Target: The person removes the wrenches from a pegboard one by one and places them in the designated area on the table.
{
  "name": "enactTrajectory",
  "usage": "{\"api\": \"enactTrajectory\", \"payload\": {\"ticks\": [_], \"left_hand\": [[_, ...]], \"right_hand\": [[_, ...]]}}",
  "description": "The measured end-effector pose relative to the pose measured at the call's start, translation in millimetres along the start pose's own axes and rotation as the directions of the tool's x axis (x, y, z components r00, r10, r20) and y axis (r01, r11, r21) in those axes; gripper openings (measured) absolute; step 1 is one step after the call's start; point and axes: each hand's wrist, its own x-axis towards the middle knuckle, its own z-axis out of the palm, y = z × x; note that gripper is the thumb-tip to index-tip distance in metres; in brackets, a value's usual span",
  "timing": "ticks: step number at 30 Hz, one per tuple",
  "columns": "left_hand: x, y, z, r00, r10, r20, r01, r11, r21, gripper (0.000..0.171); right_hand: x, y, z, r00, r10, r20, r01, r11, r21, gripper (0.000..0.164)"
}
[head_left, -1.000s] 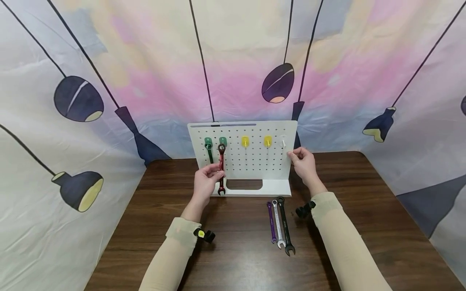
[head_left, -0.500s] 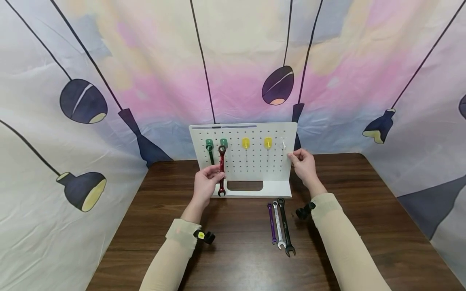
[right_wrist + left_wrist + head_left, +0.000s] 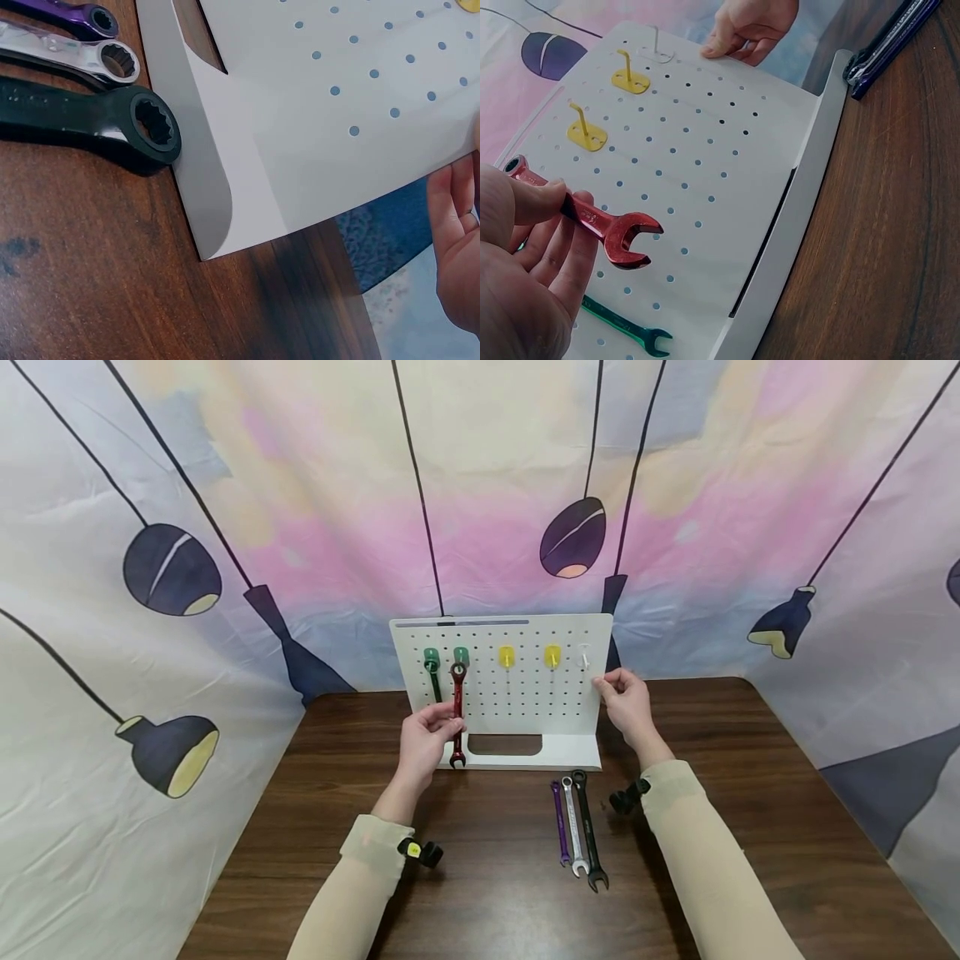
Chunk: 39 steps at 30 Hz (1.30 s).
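Note:
My left hand (image 3: 423,742) pinches a red combination wrench (image 3: 458,702) upright between thumb and fingers, ring end up and open jaw down. Its ring end overlaps the lower part of the second green hook (image 3: 461,655) in the head view. Behind it stands a white pegboard (image 3: 528,693) on its base. My right hand (image 3: 628,703) grips the board's right edge, thumb in front. A green wrench (image 3: 622,324) hangs from the leftmost green hook (image 3: 431,655), partly hidden by my left hand in the head view.
Two yellow hooks (image 3: 507,657) and a clear hook (image 3: 584,658) sit farther right on the board. Purple (image 3: 560,827), silver (image 3: 574,831) and black wrenches (image 3: 589,835) lie side by side on the wooden table (image 3: 480,893), before the base. A patterned cloth (image 3: 480,485) hangs behind.
The head view has shifted slightly. The red wrench stays in my left hand, its ring end a touch lower against the green hook. My right hand keeps its place on the board's edge.

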Motion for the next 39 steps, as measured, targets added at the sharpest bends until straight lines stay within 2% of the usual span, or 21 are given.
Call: {"api": "enactTrajectory", "payload": {"ticks": [8, 20, 30, 39], "left_hand": [[-7.3, 1.4, -0.9, 0.999, -0.029, 0.025, 0.029, 0.999, 0.013, 0.025], [-20.4, -3.8, 6.6, 0.985, -0.069, 0.159, 0.070, 0.998, 0.000, 0.024], [-22.9, -9.3, 11.6, 0.963, -0.130, 0.237, 0.143, 0.989, -0.039, 0.023], [-24.8, -14.3, 18.4, 0.936, -0.148, 0.319, 0.165, 0.986, -0.027, 0.021]], "right_hand": [[-1, 1, 0, 1.000, -0.005, 0.008, 0.005, 1.000, 0.002, 0.021], [3, -1, 1, 1.000, -0.009, 0.006, 0.009, 1.000, -0.004, 0.022], [0, 0, 0, 1.000, -0.005, 0.013, 0.005, 1.000, 0.006, 0.022], [1, 0, -1, 1.000, -0.009, 0.002, 0.009, 1.000, 0.002, 0.023]]}}
